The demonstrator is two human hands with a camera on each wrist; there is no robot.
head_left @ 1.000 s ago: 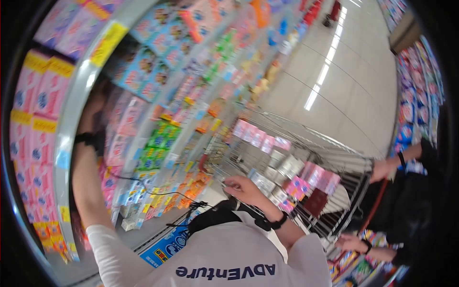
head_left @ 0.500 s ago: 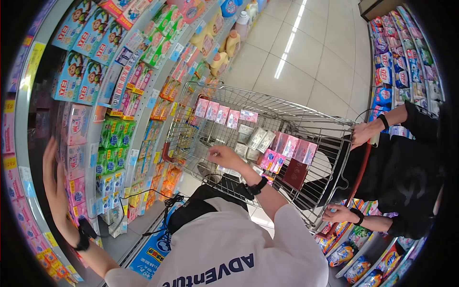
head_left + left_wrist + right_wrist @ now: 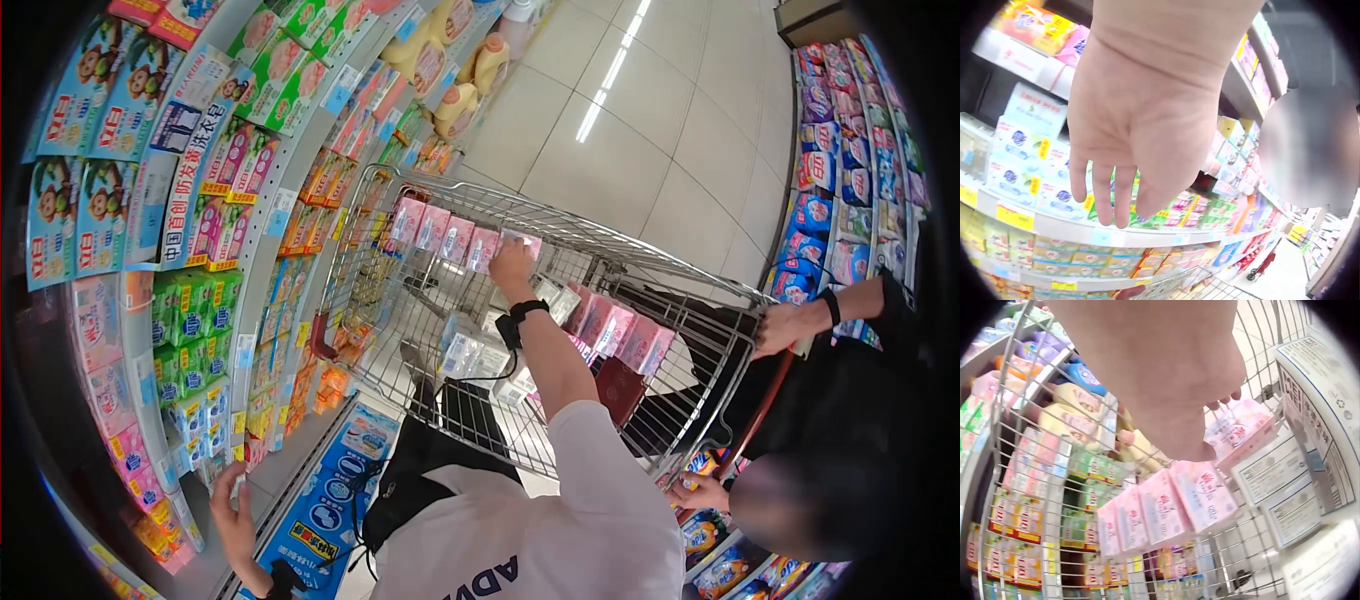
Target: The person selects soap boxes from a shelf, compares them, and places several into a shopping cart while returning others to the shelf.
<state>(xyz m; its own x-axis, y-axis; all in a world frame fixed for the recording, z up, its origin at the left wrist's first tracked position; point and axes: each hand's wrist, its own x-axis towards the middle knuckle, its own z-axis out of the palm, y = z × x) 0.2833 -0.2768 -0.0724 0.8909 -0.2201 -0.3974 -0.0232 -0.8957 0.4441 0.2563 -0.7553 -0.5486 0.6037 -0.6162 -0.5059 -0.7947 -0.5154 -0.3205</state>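
Observation:
In the head view my right hand (image 3: 512, 268) reaches into the shopping cart (image 3: 465, 190), at the end of a row of pink packs (image 3: 457, 240). The right wrist view shows fingertips and thumb around the end pink pack (image 3: 1244, 434), which is set at an angle to its neighbours. The other pink packs (image 3: 1163, 506) stand side by side against the wire wall. My left hand (image 3: 235, 515) is low beside the shelves, holding nothing. Seen in the left wrist view, its palm faces the camera and its fingers (image 3: 1104, 194) hang loosely extended.
White printed boxes (image 3: 470, 355), larger pink packs (image 3: 620, 330) and a dark red flat item (image 3: 620, 388) lie in the cart. Shelves of soap packs (image 3: 195, 310) line the left. A person in black holds the cart handle (image 3: 765, 400). Tiled floor (image 3: 640, 150) stretches ahead.
My left hand has come out from the shelf and dropped lower. My right hand has moved from the cart's near side across to the end pink pack. The head view has shifted.

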